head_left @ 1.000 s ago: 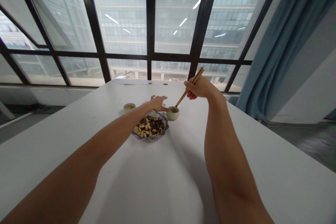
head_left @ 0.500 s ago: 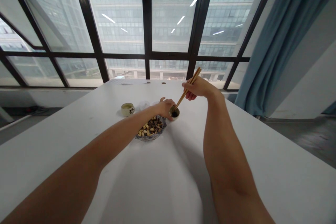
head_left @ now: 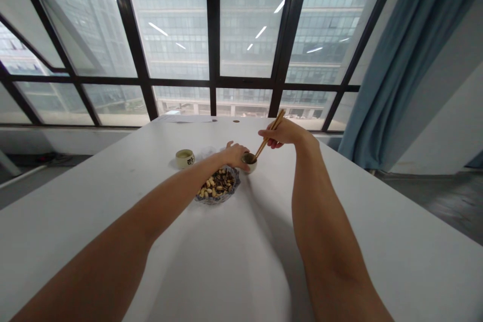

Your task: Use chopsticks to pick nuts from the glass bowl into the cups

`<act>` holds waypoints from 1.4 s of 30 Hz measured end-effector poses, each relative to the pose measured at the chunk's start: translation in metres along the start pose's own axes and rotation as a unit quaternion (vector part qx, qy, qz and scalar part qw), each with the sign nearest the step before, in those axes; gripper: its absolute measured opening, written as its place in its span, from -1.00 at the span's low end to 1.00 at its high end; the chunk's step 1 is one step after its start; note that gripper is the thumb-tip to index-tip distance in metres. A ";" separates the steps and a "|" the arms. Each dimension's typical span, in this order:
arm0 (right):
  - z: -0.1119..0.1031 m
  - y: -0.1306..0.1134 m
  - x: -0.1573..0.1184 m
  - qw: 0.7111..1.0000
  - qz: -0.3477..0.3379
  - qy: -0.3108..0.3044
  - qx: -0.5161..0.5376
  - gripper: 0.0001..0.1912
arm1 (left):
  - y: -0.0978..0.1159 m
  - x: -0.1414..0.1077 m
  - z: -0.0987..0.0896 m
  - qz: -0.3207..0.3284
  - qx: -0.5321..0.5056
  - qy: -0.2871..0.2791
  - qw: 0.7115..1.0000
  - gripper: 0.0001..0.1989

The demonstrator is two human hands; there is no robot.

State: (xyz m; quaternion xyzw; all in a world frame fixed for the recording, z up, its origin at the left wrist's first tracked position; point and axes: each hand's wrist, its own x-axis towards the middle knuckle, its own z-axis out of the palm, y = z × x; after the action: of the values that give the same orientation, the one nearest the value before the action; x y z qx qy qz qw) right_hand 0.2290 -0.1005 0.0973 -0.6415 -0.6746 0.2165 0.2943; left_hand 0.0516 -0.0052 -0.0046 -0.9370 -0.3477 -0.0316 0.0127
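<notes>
My left hand (head_left: 237, 156) grips the left side of a small light cup (head_left: 250, 167) with a dark inside. Two wooden chopsticks (head_left: 269, 134) are pinched in my right hand (head_left: 280, 133), and their lower tips reach into the cup at its right rim. What lies in the cup is too small to tell. Just left of the cup, partly under my left forearm, sits a clear, wavy-edged bowl (head_left: 214, 200) of nuts and dark seeds (head_left: 221, 181). Farther left stands a second, pale green cup (head_left: 184, 159) with dark lettering.
These things rest on a white table (head_left: 226, 261). Papers (head_left: 184, 118) and a small brown disc (head_left: 236, 121) lie at its far edge, before the windows. Something clear and crumpled (head_left: 207, 152) is behind the bowl. A blue curtain (head_left: 381, 85) hangs at the right.
My right hand and the chopsticks have come down a little, and the chopsticks' tips have shifted to the cup's right side. The cup looks more upright in my left hand.
</notes>
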 end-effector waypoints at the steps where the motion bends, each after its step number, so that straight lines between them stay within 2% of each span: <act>1: 0.000 -0.001 -0.001 1.000 -0.002 -0.003 -0.002 -0.63 | 0.000 0.000 0.000 -0.007 -0.001 -0.004 1.000 -0.34; 5: 0.000 -0.004 -0.003 1.000 -0.008 -0.008 -0.011 -0.65 | -0.001 -0.004 0.001 -0.020 -0.009 -0.014 1.000 -0.30; 8: -0.002 -0.008 -0.006 0.999 -0.016 0.018 -0.021 -0.65 | -0.008 -0.013 0.001 -0.014 -0.034 0.011 0.999 -0.22; 11: -0.002 -0.015 -0.009 0.995 -0.061 0.075 -0.004 -0.66 | -0.032 -0.030 0.000 -0.029 -0.067 0.090 0.993 -0.33; 13: 0.000 -0.023 -0.012 0.990 -0.100 0.092 0.027 -0.67 | -0.056 -0.046 0.001 -0.073 -0.081 0.168 0.980 -0.43; 15: 0.004 -0.031 -0.014 0.989 -0.124 0.061 0.057 -0.67 | -0.083 -0.066 0.005 -0.124 -0.089 0.244 0.958 -0.51; 17: 0.010 -0.039 -0.016 0.990 -0.127 -0.008 0.066 -0.66 | -0.108 -0.087 0.014 -0.161 -0.094 0.290 0.939 -0.54; 19: 0.017 -0.046 -0.017 0.989 -0.111 -0.084 0.048 -0.64 | -0.127 -0.106 0.026 -0.202 -0.100 0.325 0.918 -0.53; 21: 0.025 -0.050 -0.015 0.986 -0.090 -0.140 0.022 -0.62 | -0.136 -0.121 0.039 -0.238 -0.119 0.333 0.904 -0.48; 26: 0.048 -0.054 -0.006 0.977 -0.060 -0.205 0.003 -0.65 | -0.135 -0.136 0.064 -0.290 -0.203 0.334 0.874 -0.29; 29: 0.061 -0.055 0.000 0.979 -0.085 -0.187 0.014 -0.65 | -0.130 -0.138 0.071 -0.297 -0.252 0.354 0.850 -0.23; 32: 0.068 -0.056 0.004 0.982 -0.113 -0.150 0.031 -0.65 | -0.128 -0.140 0.074 -0.307 -0.277 0.349 0.841 -0.19; 38: 0.062 -0.057 0.002 0.986 -0.126 -0.098 0.053 -0.69 | -0.126 -0.143 0.076 -0.328 -0.275 0.325 0.843 -0.17; 42: 0.050 -0.061 -0.008 0.987 -0.108 -0.117 0.033 -0.66 | -0.125 -0.144 0.075 -0.330 -0.270 0.316 0.848 -0.20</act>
State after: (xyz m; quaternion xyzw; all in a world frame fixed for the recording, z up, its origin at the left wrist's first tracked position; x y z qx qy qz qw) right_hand 0.1507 -0.1090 0.1007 -0.5253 -0.7618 0.2796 0.2561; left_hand -0.1348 -0.0010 -0.0892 -0.6733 -0.5913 -0.4205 -0.1424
